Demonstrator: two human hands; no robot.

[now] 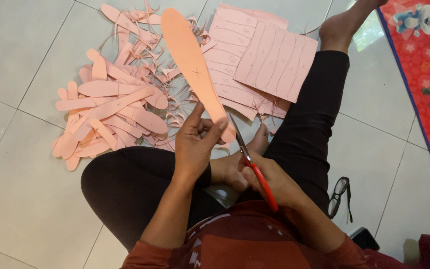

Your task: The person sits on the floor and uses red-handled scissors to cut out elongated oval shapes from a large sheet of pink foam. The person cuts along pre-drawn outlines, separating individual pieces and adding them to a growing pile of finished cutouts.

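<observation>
Big heap of cut pink strips (108,107) sits left of the long pink sole-shaped piece (192,69). Left hand (195,144) pinches that piece's lower end; right hand (269,182) is closed round red-handled scissors (255,169) just below it.

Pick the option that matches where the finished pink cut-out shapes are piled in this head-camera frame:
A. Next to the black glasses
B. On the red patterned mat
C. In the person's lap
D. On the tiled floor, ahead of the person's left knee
D: the pile of cut-out shapes lies on the tiled floor beyond the left knee, while the left hand holds up one long pink piece and the right hand works the red-handled scissors.
</observation>
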